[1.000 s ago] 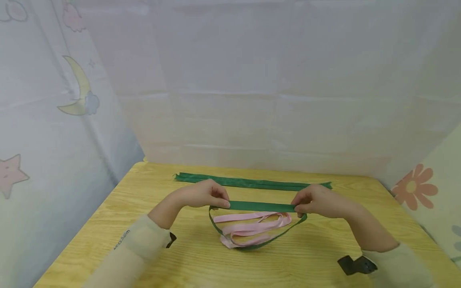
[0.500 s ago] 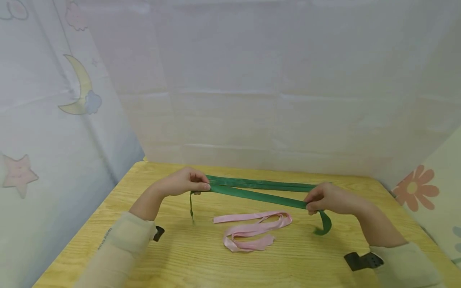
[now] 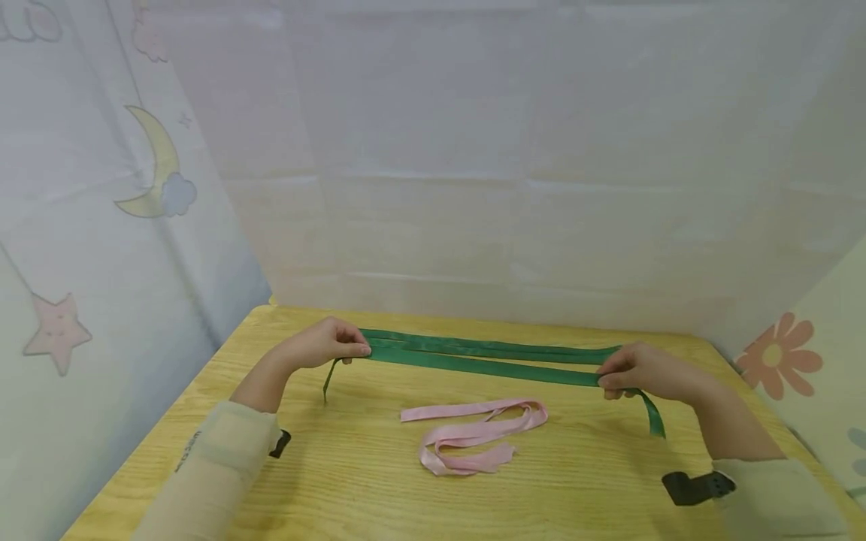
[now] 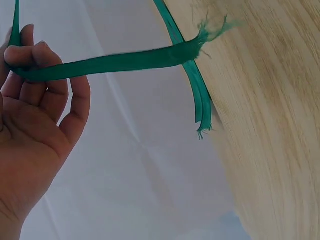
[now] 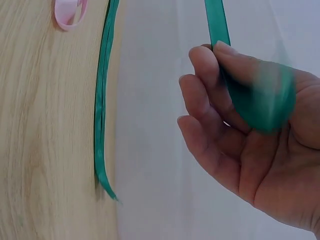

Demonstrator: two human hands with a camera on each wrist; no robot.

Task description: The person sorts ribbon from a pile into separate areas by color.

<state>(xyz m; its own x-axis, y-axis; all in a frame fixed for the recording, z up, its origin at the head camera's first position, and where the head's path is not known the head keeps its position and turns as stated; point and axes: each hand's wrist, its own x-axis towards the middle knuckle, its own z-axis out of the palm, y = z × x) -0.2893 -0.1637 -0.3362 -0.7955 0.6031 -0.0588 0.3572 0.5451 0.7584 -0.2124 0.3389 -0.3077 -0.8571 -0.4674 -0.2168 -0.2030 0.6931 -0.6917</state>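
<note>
A green ribbon (image 3: pixel 483 366) is stretched between both hands above the table. My left hand (image 3: pixel 325 344) pinches it near its left end, and a short tail hangs below the fingers. In the left wrist view that tail of green ribbon (image 4: pixel 125 60) has a frayed end. Thumb and finger of my right hand (image 3: pixel 646 373) pinch the other side; the loose tail there curls downward and looks blurred in the right wrist view. A pink ribbon (image 3: pixel 467 433) lies in loose folds on the table between the hands, nearer the front.
Behind the held ribbon, more green ribbon (image 5: pixel 102 100) lies lengthwise along the back of the wooden table (image 3: pixel 379 496). A pale cloth backdrop (image 3: pixel 433 165) hangs behind the table, with printed cloth on both sides.
My hands have moved apart, the left going left and slightly back, the right going right. The green ribbon went from a hanging loop to a taut span with two loose tails. The pink ribbon has stayed.
</note>
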